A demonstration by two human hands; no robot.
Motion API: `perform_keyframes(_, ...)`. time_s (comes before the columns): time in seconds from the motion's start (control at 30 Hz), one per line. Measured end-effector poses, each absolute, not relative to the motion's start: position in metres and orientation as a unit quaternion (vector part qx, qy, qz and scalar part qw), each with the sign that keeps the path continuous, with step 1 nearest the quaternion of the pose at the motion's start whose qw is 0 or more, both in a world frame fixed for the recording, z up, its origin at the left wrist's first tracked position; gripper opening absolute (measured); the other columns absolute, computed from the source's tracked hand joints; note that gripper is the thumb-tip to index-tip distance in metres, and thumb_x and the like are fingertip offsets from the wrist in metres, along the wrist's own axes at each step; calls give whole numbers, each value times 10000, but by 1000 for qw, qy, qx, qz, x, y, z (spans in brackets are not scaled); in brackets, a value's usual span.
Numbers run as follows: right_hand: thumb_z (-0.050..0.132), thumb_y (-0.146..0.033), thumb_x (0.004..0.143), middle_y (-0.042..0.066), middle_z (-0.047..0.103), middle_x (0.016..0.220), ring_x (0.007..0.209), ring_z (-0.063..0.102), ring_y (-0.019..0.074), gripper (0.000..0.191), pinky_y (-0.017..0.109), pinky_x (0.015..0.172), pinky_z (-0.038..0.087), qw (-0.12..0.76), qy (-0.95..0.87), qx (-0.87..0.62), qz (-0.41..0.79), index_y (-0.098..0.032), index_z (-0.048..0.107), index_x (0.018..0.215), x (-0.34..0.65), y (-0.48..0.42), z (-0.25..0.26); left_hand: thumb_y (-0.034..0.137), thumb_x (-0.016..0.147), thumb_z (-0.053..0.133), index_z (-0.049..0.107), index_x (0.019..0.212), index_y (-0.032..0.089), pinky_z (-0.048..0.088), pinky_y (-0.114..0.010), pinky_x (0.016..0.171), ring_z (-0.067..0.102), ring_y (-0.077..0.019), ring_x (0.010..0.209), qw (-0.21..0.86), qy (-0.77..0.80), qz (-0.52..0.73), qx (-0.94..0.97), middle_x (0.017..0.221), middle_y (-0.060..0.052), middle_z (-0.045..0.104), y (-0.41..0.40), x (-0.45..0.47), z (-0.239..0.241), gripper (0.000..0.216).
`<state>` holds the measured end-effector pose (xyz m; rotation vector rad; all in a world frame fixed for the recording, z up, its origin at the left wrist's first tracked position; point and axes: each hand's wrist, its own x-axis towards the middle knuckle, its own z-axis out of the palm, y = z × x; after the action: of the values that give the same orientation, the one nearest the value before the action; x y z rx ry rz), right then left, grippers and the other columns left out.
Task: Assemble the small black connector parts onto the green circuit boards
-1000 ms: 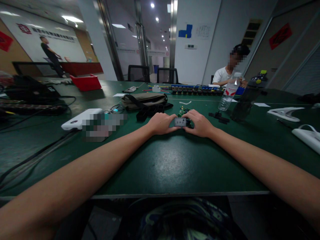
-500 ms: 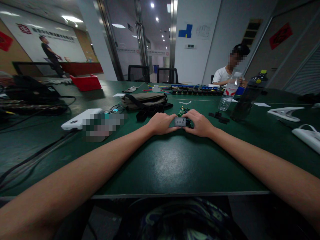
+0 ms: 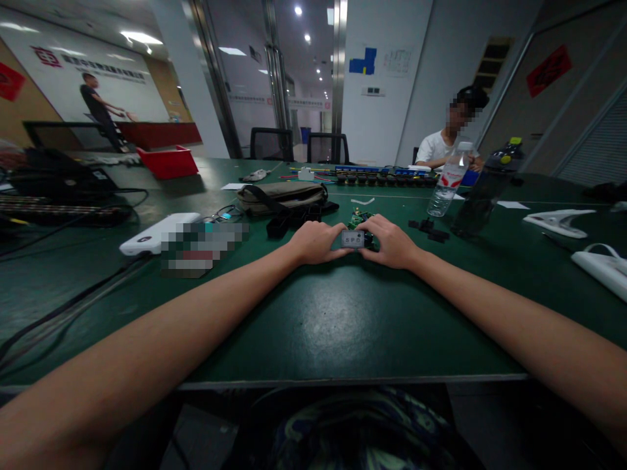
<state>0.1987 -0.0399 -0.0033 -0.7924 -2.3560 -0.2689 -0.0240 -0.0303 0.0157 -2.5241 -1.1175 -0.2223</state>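
Note:
Both my arms reach out over the green table (image 3: 313,326). My left hand (image 3: 313,242) and my right hand (image 3: 392,243) are closed from either side on a small grey rectangular module (image 3: 353,239) with three round marks on its face, held just above the tabletop. A small green circuit board (image 3: 360,216) lies right behind it. Black plastic parts (image 3: 287,222) sit behind my left hand.
A tan pouch (image 3: 281,194), a white box (image 3: 157,233), cables (image 3: 68,215) and a red bin (image 3: 169,161) stand at the left. At the right are a water bottle (image 3: 448,179), a dark bottle (image 3: 482,192), white devices (image 3: 558,222). Another person (image 3: 448,145) sits across.

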Motion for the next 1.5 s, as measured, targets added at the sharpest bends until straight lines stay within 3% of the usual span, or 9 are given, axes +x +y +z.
perform_keyframes(1.5,642,-263,783,91,643,963,910,559,260,272,407,825,481,308,-895,-309,-91,-196,601,1044,198,-40,-3,645,901,421,568,1263,181,483,-321,678,715,-277,789,184,-393,-71,-898,891,-117,742,-29,-24,15,606)
